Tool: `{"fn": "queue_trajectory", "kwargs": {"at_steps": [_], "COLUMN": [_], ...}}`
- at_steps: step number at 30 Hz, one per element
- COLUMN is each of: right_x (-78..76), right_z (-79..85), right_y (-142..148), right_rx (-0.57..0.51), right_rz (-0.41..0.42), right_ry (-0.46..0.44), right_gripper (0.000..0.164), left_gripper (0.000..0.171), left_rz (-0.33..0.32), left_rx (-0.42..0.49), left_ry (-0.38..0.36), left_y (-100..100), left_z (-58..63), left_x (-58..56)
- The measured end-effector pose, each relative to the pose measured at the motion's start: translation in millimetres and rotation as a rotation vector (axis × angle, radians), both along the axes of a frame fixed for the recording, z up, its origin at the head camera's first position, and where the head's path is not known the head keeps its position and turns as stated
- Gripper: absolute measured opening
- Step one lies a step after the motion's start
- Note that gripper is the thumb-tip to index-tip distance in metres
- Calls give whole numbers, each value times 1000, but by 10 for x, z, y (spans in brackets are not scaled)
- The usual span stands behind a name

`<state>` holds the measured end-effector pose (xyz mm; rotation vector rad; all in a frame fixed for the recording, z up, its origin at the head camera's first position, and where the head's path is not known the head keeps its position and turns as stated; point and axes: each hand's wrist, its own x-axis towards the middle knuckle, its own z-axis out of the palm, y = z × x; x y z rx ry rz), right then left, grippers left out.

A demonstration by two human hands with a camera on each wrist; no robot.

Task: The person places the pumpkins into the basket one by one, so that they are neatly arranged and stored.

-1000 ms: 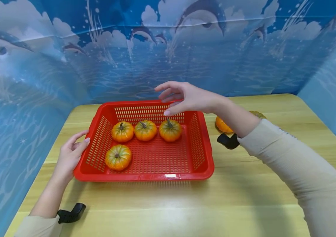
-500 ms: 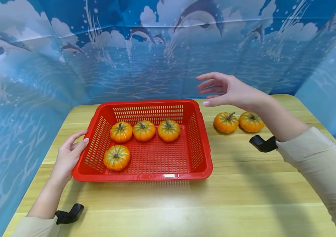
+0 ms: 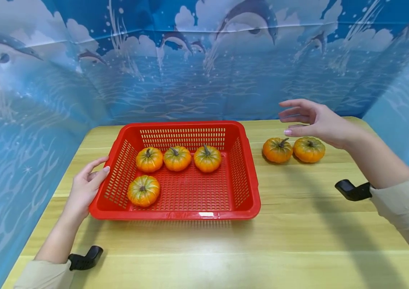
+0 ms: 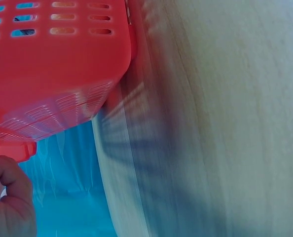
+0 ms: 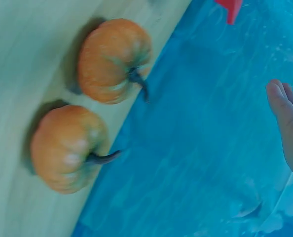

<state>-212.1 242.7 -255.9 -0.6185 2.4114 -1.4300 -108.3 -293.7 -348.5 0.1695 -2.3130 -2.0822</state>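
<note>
A red plastic basket with slotted walls stands on the table. My left hand grips its left rim, thumb on top; in the left wrist view the curled fingers show at the rim's edge. Several small orange-green pumpkins lie inside: a row of three along the back, with the right one slightly apart, and one at the front left. To the right of the basket, two more pumpkins sit side by side, a left one and a right one. Above them hovers my right hand, fingers loosely bent, holding nothing.
The light wooden table extends in front of the basket and to its right. A blue curtain printed with dolphins encloses the back and sides. Black wrist mounts sit on both forearms.
My right hand has moved from above the basket to the right, over the two pumpkins on the table, uncovering them. The left hand and basket have stayed in place.
</note>
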Motion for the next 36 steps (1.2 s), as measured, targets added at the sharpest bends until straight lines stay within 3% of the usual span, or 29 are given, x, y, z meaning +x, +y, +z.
{"fn": "queue_trajectory", "kwargs": {"at_steps": [14, 22, 36], "right_x": [100, 112, 73], "right_z": [-258, -304, -449], "right_y": [405, 601, 886], "right_rx": [-8, 7, 89], "right_rz": [-80, -122, -188], "right_ry": [52, 85, 50], "right_gripper": [60, 63, 63], "left_gripper": [55, 55, 55], "left_rz": [0, 0, 4], "left_rx": [6, 24, 33], "left_ry": [-5, 7, 0], "left_y": [7, 11, 25], "left_z": [5, -4, 3], "left_x": [-17, 0, -2]}}
